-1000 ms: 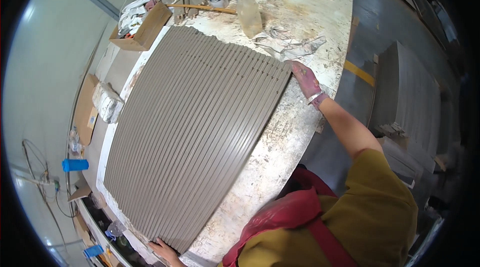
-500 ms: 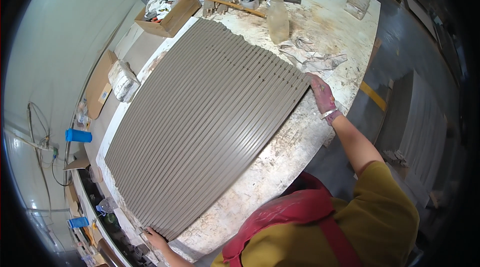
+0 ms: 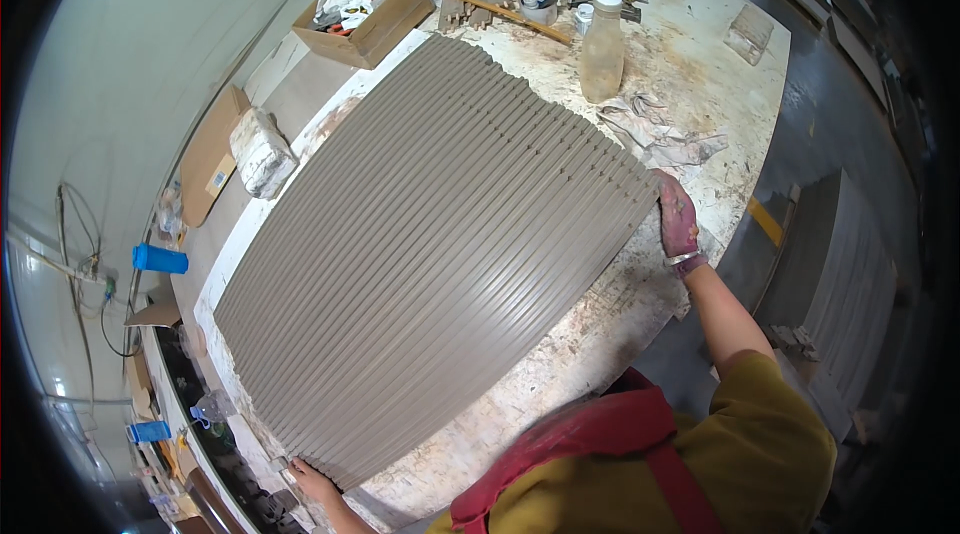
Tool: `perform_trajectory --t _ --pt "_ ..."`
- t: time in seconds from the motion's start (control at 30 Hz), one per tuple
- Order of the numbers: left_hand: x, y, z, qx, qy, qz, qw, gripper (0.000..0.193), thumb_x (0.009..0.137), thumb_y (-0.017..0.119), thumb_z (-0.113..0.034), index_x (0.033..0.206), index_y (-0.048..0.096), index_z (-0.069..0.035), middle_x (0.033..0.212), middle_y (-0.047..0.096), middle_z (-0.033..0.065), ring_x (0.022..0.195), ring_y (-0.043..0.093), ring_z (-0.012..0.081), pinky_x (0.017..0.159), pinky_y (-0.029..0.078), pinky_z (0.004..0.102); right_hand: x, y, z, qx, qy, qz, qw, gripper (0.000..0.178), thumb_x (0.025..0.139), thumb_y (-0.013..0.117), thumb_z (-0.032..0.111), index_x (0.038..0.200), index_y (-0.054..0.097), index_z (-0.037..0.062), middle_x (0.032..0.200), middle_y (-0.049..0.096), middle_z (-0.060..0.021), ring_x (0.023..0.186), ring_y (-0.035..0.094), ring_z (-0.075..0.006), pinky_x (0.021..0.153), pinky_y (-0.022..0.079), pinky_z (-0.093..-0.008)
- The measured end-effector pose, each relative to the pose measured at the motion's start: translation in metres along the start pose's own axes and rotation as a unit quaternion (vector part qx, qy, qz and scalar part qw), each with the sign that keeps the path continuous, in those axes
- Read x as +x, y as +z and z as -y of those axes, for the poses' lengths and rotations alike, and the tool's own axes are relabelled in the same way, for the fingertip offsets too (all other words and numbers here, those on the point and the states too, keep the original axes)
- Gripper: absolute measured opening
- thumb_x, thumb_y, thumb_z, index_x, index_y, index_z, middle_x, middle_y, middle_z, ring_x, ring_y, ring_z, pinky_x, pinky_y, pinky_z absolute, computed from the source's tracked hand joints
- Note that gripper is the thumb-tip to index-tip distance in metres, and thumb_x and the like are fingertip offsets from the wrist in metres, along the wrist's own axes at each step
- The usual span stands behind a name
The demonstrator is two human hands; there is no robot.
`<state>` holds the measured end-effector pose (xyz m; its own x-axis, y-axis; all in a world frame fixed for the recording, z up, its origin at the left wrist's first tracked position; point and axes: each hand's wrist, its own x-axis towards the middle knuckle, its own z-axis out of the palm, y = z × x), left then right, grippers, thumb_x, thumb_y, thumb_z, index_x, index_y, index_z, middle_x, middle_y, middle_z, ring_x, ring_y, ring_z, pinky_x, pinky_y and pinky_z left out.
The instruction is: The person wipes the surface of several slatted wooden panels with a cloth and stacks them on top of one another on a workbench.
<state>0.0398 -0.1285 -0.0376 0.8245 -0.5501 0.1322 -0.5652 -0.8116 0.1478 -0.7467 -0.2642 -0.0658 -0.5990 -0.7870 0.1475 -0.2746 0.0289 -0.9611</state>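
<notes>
Ribbed grey panel, a large slab scored with long parallel grooves, lies flat across most of the worktop and runs from its near left corner toward the far edge. At the panel's right-hand end the right hand, in a stained pinkish glove, is pressed against the edge with fingers wrapped over it, gripping the slab. At the opposite end, by the near left corner of the worktop, the left hand holds the panel's corner, fingers curled on it, though how tightly cannot be told. Beyond the panel, toward the far edge, stands a cloudy plastic bottle with a white cap, with crumpled rags just beside the panel's far right corner. A wooden stick lies near the far edge, next to an open cardboard box of cloths at the far left corner. A small translucent block sits well apart near the far right edge.
</notes>
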Motion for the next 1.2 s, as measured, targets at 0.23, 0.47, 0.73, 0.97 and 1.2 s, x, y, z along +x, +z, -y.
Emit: perform_trajectory --t 0.23,0.47,0.73,0.97,1.2 --pt "0.001 0.001 0.005 -0.008 0.005 -0.002 1.0 0.059 0.098 0.033 -0.052 0.137 0.046 -0.009 0.125 0.059 0.0175 0.107 0.058 0.0389 0.086 0.045 0.0462 0.018 -0.014 0.024 -0.006 0.052 0.07 0.996 0.043 0.099 0.045 0.032 0.124 0.057 -0.0008 0.121 0.061 -0.0117 0.115 0.054 -0.0195 0.101 0.038 -0.0307" --pt "0.017 0.02 0.028 -0.052 0.011 -0.017 0.998 0.063 0.099 0.034 -0.05 0.135 0.044 0.001 0.123 0.057 0.0244 0.109 0.055 0.0427 0.087 0.045 0.0463 0.07 -0.007 0.039 0.056 0.053 0.229 0.97 0.061 0.099 0.037 0.05 0.13 0.051 -0.0012 0.125 0.059 -0.0124 0.117 0.054 -0.0187 0.101 0.04 -0.0325" --pt "0.029 0.024 0.044 -0.003 0.054 -0.017 0.998 0.063 0.099 0.032 -0.05 0.133 0.046 0.001 0.123 0.057 0.0241 0.108 0.056 0.0417 0.087 0.045 0.0461 0.094 0.009 0.044 0.124 0.101 0.304 0.939 0.067 0.097 0.035 0.056 0.133 0.05 0.0017 0.129 0.058 -0.0091 0.12 0.052 -0.02 0.104 0.037 -0.0314" --pt "0.0 -0.003 0.0 -0.017 0.044 -0.014 0.999 0.062 0.099 0.032 -0.05 0.131 0.051 -0.001 0.122 0.058 0.0236 0.105 0.057 0.042 0.086 0.045 0.0466 0.093 0.009 0.034 0.116 0.12 0.294 0.941 0.065 0.097 0.036 0.056 0.13 0.055 0.0039 0.127 0.059 -0.0098 0.117 0.054 -0.0199 0.104 0.037 -0.0315" --pt "0.026 0.021 0.04 0.012 0.045 -0.006 0.999 0.061 0.099 0.031 -0.048 0.125 0.054 0.002 0.119 0.059 0.024 0.104 0.056 0.0431 0.086 0.045 0.0469 0.09 0.01 0.036 0.008 0.032 0.25 0.968 0.068 0.093 0.047 0.057 0.124 0.058 -0.0017 0.118 0.063 -0.0115 0.11 0.057 -0.0185 0.099 0.041 -0.0314"
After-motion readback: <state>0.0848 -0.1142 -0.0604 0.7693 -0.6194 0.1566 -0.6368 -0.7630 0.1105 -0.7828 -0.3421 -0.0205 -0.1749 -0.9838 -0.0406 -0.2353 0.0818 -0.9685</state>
